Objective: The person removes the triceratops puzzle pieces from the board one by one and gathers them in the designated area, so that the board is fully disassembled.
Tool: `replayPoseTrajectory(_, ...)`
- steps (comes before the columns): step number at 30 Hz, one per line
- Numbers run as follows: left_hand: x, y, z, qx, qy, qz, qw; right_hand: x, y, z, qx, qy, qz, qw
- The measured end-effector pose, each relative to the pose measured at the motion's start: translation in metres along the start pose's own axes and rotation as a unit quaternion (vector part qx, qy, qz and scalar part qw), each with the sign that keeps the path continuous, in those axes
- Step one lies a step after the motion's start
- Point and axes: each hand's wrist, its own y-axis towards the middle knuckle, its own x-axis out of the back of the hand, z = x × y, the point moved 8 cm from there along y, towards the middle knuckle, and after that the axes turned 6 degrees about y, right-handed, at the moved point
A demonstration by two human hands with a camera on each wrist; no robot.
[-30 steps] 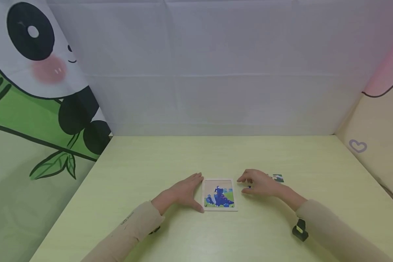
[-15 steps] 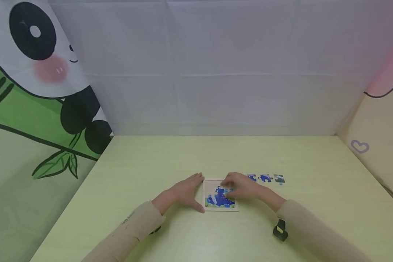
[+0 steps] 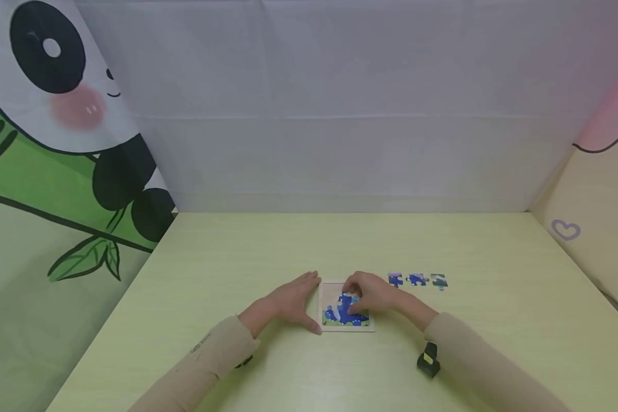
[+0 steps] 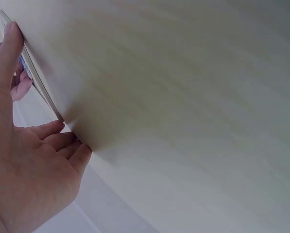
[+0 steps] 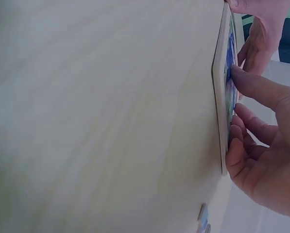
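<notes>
A small square jigsaw puzzle in a pale wooden frame (image 3: 346,329) lies on the table, partly filled with a blue dinosaur picture. My left hand (image 3: 292,301) steadies its left side, thumb at the near corner and fingertips at the far corner, as the left wrist view (image 4: 38,165) also shows with its fingers fairly straight along the edge. Over the upper right of the puzzle, my right hand (image 3: 373,293) pinches a puzzle piece with curled thumb and fingertips. The piece is mostly hidden under them. In the right wrist view, the thumb (image 5: 259,90) presses on the picture's surface.
Three loose puzzle pieces lie in a row to the right of the frame: a blue one (image 3: 395,279), a second blue one (image 3: 417,279) and a green-grey one (image 3: 439,280). A white cloth wall (image 3: 340,160) stands behind the table, with printed panels at both sides.
My right hand has come left from beside the loose pieces to over the puzzle, uncovering the row of pieces. It shifts slightly further left there. My left hand has stayed at the frame.
</notes>
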Motion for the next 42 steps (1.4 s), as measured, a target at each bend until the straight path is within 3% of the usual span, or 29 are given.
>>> replayPoseTrajectory(10, 0.000, 0.000, -0.002, -0.003, -0.004, -0.008, 1.0000, -0.002, 0.001, 0.000, -0.010, 0.037, -0.001, 0.999)
replayPoseTrajectory(34, 0.003, -0.003, 0.000, -0.004, -0.004, -0.003, 1.0000, 0.003, -0.003, 0.010, 0.026, -0.001, -0.020, 0.999)
replayPoseTrajectory(42, 0.002, -0.002, 0.000, -0.005, -0.008, -0.004, 0.9999, 0.006, -0.007, 0.015, 0.042, 0.014, -0.026, 0.999)
